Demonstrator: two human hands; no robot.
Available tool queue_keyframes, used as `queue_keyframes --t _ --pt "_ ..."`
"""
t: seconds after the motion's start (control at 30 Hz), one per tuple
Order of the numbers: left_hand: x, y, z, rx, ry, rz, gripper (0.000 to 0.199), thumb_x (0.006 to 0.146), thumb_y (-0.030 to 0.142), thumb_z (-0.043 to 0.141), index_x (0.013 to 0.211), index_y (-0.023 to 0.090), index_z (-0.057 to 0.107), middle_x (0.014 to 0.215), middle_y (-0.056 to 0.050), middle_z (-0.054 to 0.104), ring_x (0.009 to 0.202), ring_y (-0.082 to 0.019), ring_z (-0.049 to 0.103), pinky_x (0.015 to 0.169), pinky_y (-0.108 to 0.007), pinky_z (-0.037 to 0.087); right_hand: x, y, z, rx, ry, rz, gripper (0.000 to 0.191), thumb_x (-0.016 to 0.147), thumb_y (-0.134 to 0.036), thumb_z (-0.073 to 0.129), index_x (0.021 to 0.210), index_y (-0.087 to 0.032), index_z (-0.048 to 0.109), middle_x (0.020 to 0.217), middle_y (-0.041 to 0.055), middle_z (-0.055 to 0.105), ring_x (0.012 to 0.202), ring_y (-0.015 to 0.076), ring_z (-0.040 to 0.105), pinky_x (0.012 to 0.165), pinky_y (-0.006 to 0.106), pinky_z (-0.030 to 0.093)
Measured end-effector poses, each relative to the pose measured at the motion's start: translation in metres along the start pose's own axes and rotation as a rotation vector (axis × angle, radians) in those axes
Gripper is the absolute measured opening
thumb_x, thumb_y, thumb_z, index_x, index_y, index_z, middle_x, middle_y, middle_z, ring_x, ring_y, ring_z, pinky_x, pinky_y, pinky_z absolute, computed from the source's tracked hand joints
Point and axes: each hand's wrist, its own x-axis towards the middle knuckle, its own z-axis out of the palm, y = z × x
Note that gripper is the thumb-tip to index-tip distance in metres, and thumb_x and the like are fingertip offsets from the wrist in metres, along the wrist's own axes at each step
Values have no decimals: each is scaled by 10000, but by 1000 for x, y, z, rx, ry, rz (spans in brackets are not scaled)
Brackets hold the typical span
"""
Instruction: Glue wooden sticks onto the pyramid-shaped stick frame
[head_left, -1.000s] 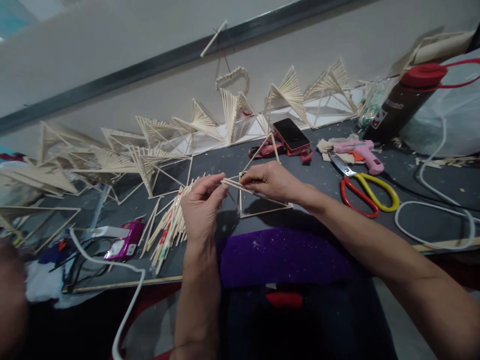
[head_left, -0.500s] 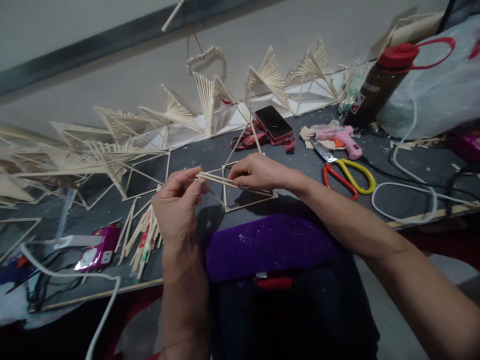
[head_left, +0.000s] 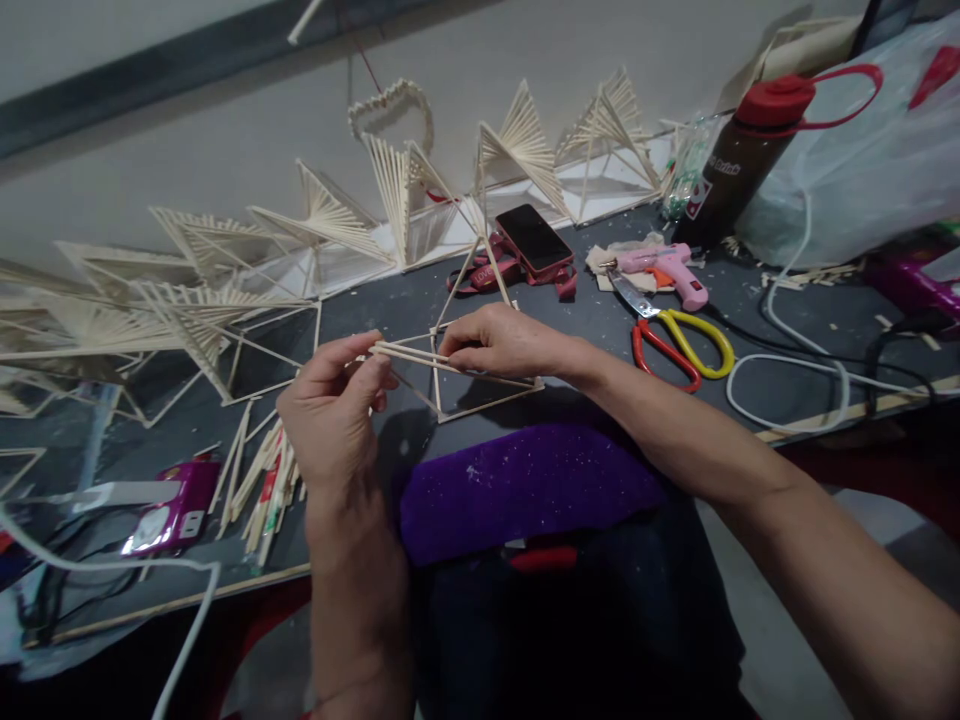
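Observation:
Thin wooden sticks (head_left: pixel 414 353) stretch between my two hands above the dark table. My left hand (head_left: pixel 337 400) pinches their left ends between thumb and fingertips. My right hand (head_left: pixel 502 342) has its fingers closed on the sticks' right part, and its fingertips hide their ends. Just under and behind the hands is a stick frame (head_left: pixel 491 402), with sticks rising to a peak behind the right hand. A purple cloth (head_left: pixel 525 490) lies at the table's front edge, below my hands.
Fan-shaped stick models (head_left: pixel 337 225) line the wall. Loose sticks (head_left: pixel 262 490) and a purple device (head_left: pixel 176 508) lie left. A phone (head_left: pixel 534 240), pink glue gun (head_left: pixel 667 268), scissors (head_left: pixel 675 345), bottle (head_left: pixel 742 160) and white cable (head_left: pixel 787 425) are to the right.
The whole view has shifted, so the scene sits slightly further left. Both hands keep their hold on the sticks, with little change between them.

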Motion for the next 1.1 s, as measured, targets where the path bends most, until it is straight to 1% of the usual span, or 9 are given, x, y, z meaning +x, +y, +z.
queue_keyframes --t 0.13,0.3,0.43,0.53,0.7,0.8,0.93,1.1 --pt "0 0 1 -16 13 13 200 692 208 796 876 284 782 661 20 671 515 -94 568 404 -233 356 0 5 2 81 -5 -8 164 837 -70 563 913 -87 708 733 -8 622 680 78 488 692 229 325" --pt "0 -1 0 -17 -17 17 200 708 257 807 905 282 778 678 31 676 533 -89 568 417 -235 358 1 11 4 201 -10 -3 150 819 -59 567 892 -77 696 711 -22 598 664 70 484 685 225 347" --pt "1 -3 -2 -3 -36 24 198 722 279 806 914 313 773 680 39 672 534 -92 563 427 -242 351 1 11 4 256 -10 5 168 822 -50 553 913 -70 693 674 -34 578 633 63 482 663 220 353" --pt "1 -4 -2 -8 -48 25 206 728 277 805 930 299 771 672 38 668 542 -94 575 429 -236 351 0 10 3 213 -12 5 165 817 -46 562 907 -70 699 677 -34 588 626 58 486 660 214 355" --pt "0 -1 1 -22 -5 39 215 709 243 809 920 224 770 660 35 673 516 -77 568 414 -211 354 1 12 0 143 -12 -26 157 817 -63 578 901 -82 709 722 -22 627 664 64 512 679 212 360" --pt "-1 0 1 -15 -17 34 202 727 244 799 926 236 770 648 33 661 524 -84 568 420 -215 363 1 14 -2 108 -35 -13 159 806 -67 583 900 -86 710 752 -13 644 685 70 529 678 215 361" --pt "-1 -2 0 -12 -13 43 197 725 244 808 919 241 774 722 16 675 542 -84 568 416 -219 360 0 14 -4 74 -64 8 150 810 -64 586 890 -86 710 753 -10 645 684 70 531 680 220 357" --pt "-1 -3 -1 11 -36 46 189 762 289 792 946 264 758 666 32 643 532 -80 547 426 -223 367 -1 9 -7 19 -78 21 142 826 -62 585 885 -78 713 722 -15 625 661 65 501 689 225 342"
